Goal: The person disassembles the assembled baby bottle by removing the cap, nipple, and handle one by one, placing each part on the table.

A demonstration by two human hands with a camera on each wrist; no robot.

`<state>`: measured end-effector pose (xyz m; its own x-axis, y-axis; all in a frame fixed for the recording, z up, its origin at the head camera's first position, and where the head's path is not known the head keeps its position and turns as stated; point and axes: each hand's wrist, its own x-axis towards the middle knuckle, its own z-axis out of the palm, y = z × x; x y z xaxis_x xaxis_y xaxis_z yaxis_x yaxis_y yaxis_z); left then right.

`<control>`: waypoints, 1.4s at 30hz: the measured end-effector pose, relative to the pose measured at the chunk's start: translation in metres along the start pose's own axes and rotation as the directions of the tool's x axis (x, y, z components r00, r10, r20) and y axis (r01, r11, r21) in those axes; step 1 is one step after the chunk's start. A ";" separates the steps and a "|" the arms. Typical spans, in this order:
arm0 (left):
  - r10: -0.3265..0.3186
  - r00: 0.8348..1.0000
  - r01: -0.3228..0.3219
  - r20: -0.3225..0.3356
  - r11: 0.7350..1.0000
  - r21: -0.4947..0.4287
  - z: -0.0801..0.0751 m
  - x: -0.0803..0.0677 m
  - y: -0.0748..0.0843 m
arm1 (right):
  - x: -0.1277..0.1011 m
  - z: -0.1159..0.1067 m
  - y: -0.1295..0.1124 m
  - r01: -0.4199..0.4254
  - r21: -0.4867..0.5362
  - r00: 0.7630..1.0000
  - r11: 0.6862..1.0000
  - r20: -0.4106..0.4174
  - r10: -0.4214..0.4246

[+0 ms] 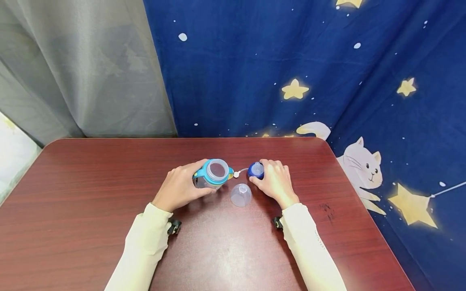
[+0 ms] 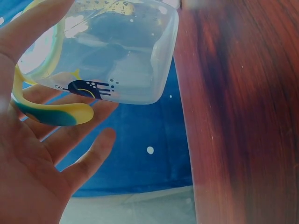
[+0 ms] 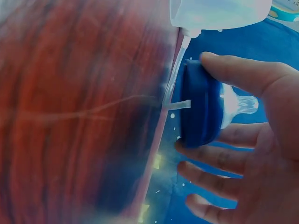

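Observation:
A clear baby bottle (image 1: pixel 212 174) with a light blue collar and teal-and-yellow handles stands on the dark red table (image 1: pixel 91 194). My left hand (image 1: pixel 180 186) grips its side; in the left wrist view the bottle (image 2: pixel 112 60) rests against my fingers (image 2: pixel 86 161) and a yellow handle (image 2: pixel 51 114) crosses my palm. My right hand (image 1: pixel 274 182) holds a dark blue ring with a clear nipple (image 1: pixel 256 169), seen close as the ring (image 3: pixel 201 109) with a thin straw (image 3: pixel 174 77) hanging below. A clear dome cap (image 1: pixel 241 195) lies between my hands.
A blue curtain with stars and a cat (image 1: pixel 364 163) hangs behind and to the right of the table. A grey curtain (image 1: pixel 80 68) hangs at the back left. The table's rounded edge (image 1: pixel 327 145) is close behind my right hand.

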<state>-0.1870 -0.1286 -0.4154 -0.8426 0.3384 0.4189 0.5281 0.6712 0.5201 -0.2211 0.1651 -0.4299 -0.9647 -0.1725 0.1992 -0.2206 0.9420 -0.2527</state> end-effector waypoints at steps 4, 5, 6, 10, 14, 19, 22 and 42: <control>-0.001 1.000 0.001 -0.004 1.000 0.003 0.000 0.000 0.000 | -0.001 -0.001 0.001 -0.013 -0.016 0.997 1.000 0.077 0.015; 0.000 1.000 0.000 -0.004 1.000 0.004 0.001 0.000 0.000 | -0.001 -0.001 0.001 -0.016 -0.023 0.995 1.000 0.093 0.018; -0.001 1.000 0.001 -0.004 1.000 0.004 0.001 0.000 0.000 | -0.002 -0.001 0.001 -0.018 -0.031 0.994 0.999 0.109 0.021; -0.002 1.000 0.002 -0.004 1.000 0.000 0.001 0.000 -0.001 | -0.002 0.000 0.002 -0.016 -0.051 0.991 0.999 0.132 0.022; -0.001 1.000 0.001 -0.007 1.000 0.006 0.001 0.000 -0.001 | -0.001 0.001 0.002 -0.018 -0.052 0.990 0.998 0.136 0.025; 0.001 1.000 -0.001 -0.010 1.000 0.014 0.001 -0.001 -0.001 | -0.002 -0.002 0.002 -0.028 -0.043 0.988 0.999 0.151 0.035; 0.001 1.000 -0.001 -0.009 1.000 0.017 0.001 -0.001 -0.001 | -0.002 -0.007 0.000 -0.037 -0.024 0.988 0.999 0.151 0.040; 0.003 1.000 -0.003 -0.014 1.000 -0.014 0.003 0.000 0.002 | -0.007 -0.017 -0.039 0.322 0.559 0.946 0.764 -0.165 -0.278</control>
<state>-0.1864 -0.1253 -0.4167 -0.8397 0.3311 0.4305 0.5320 0.6610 0.5292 -0.2029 0.1343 -0.4056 -0.8280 -0.3776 0.4146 -0.5593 0.5035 -0.6585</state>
